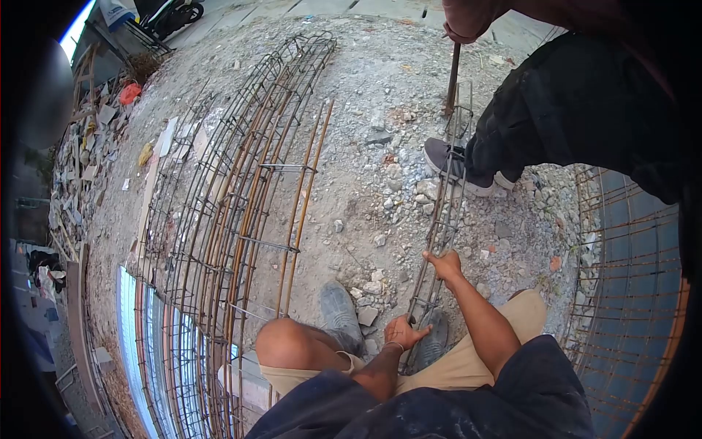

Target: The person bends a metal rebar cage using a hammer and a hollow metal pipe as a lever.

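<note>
A narrow rebar cage (437,219) of thin long bars with ties lies lengthwise before me, running from between my feet to the other person's shoe. My right hand (444,266) is closed around its bars partway along, thumb stretched out to the left. Nearer to me, my left hand (404,334) grips the near end, its thumb pointing right and its fingers partly hidden. At the far end, another person's hand (472,22) holds an upright, rusty metal bar (453,77) whose foot meets the cage.
Several longer rebar cages (248,154) lie stacked at the left, over corrugated metal sheets (135,344). Rusty mesh (629,293) stands at the right. The other person's shoe (450,161) is beside the narrow cage. Rubble (387,190) covers the ground; debris (80,161) is heaped far left.
</note>
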The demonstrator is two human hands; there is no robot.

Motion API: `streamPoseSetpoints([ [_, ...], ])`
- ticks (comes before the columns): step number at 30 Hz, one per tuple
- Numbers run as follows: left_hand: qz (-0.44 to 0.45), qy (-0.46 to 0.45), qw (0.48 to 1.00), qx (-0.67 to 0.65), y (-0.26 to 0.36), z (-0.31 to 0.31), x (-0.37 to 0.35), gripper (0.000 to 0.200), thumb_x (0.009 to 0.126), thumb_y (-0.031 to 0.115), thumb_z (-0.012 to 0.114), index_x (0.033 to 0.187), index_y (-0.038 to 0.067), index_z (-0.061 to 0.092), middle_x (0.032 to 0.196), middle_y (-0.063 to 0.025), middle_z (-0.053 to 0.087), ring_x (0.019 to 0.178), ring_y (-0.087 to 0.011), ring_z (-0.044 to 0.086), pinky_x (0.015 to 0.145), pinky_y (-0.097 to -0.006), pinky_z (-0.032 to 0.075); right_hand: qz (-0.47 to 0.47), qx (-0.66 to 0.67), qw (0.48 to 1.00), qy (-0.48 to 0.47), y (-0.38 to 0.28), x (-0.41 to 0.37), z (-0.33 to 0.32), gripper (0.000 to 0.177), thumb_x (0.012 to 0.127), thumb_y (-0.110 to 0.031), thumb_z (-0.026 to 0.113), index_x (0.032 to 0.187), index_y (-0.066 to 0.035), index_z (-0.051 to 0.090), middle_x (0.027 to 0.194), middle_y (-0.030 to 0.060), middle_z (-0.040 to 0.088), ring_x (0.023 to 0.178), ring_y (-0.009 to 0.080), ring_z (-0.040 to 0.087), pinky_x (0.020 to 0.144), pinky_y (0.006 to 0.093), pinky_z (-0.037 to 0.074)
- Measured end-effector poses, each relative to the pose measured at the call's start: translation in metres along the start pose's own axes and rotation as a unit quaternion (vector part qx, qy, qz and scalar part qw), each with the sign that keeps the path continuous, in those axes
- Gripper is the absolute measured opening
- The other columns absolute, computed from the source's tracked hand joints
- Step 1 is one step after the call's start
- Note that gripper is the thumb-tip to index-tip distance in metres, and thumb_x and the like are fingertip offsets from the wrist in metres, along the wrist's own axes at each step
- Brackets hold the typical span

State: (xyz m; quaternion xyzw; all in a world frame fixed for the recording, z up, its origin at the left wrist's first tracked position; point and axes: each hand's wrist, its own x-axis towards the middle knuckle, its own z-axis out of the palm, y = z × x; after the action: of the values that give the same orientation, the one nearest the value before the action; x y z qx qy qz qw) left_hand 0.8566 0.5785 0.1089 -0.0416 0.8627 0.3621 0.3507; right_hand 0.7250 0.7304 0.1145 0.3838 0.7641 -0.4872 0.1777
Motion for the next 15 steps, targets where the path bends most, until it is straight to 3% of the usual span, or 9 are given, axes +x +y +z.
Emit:
streamPoseSetpoints([
  [15, -0.013, 0.0, 1.0, 0.008, 0.0041, -0.0039, -0.0017, 0.063, 0.057, 0.057, 0.068, 0.084, 0.002, 0.06, 0.08, -0.015, 0.062, 0.08, -0.0264, 0.059, 0.074, -0.0349, 0.045, -0.004, 0.001, 1.0, -0.013, 0.002, 0.0037, 0.0015, 0.05, 0.062, -0.032, 0.078, 0.077, 0.0, 0.042, 0.062, 0.0072, 0.048, 0.047, 0.0152, 0.046, 0.037, 0.031, 0.039],
])
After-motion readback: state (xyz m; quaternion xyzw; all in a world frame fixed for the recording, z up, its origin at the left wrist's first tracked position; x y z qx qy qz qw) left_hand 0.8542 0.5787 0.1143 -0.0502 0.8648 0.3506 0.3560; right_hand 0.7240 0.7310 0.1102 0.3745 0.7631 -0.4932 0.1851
